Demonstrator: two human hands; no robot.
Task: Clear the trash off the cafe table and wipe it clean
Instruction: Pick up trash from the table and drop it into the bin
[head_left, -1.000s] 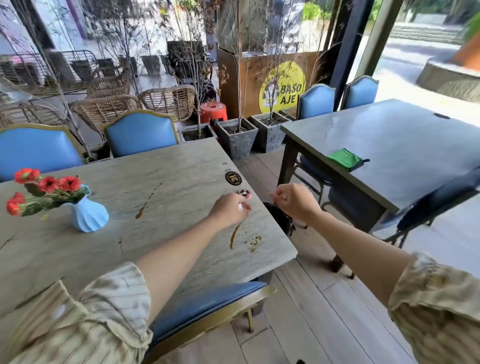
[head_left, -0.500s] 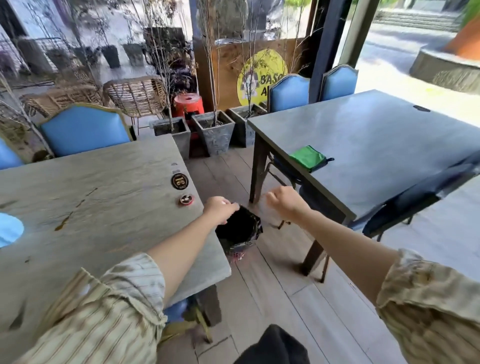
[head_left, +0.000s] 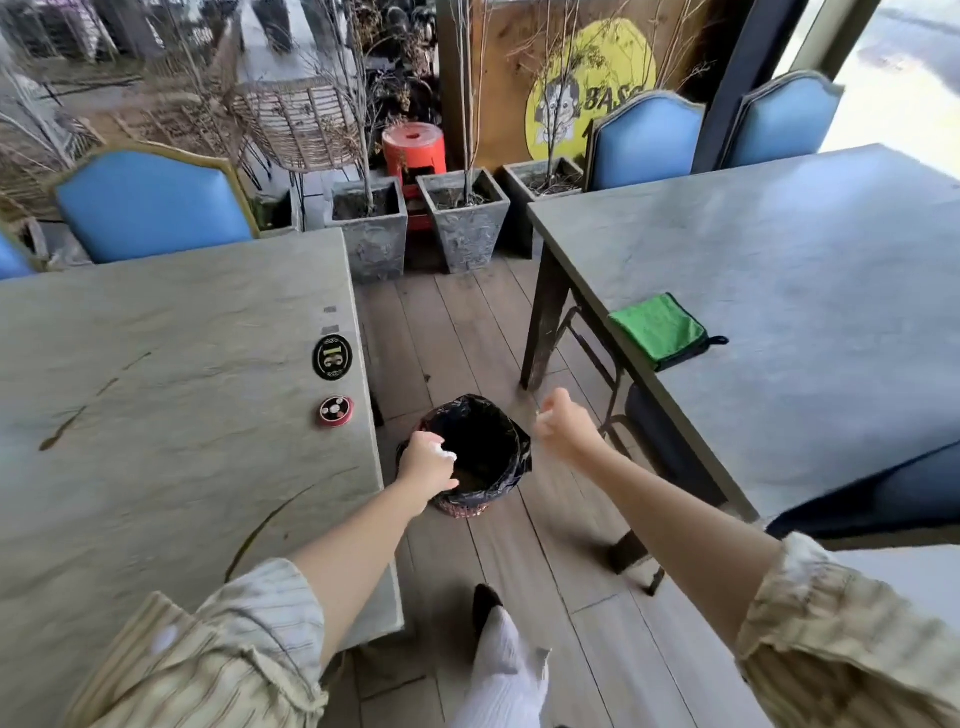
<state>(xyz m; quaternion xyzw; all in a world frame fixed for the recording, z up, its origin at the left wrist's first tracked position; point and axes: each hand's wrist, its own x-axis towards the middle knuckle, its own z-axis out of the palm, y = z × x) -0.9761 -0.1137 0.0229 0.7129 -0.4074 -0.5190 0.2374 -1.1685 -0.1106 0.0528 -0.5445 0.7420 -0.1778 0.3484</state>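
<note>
Since a moment ago your left hand (head_left: 427, 464) has swung off the table (head_left: 171, 415) to the bin (head_left: 480, 457), now over its black-lined mouth, fingers curled on a small white scrap (head_left: 448, 455). Your right hand (head_left: 563, 428) hangs in a loose fist just right of the bin; whether it holds anything, you cannot tell. Left of your left hand, brown streaks (head_left: 62, 428) mark the stone top. Beyond your right hand, a green cloth (head_left: 658, 328) lies on the neighbouring table (head_left: 805, 270), above plank flooring (head_left: 545, 571).

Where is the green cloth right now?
Head view, right side: the green cloth lies folded on the near-left edge of the right table.
</note>
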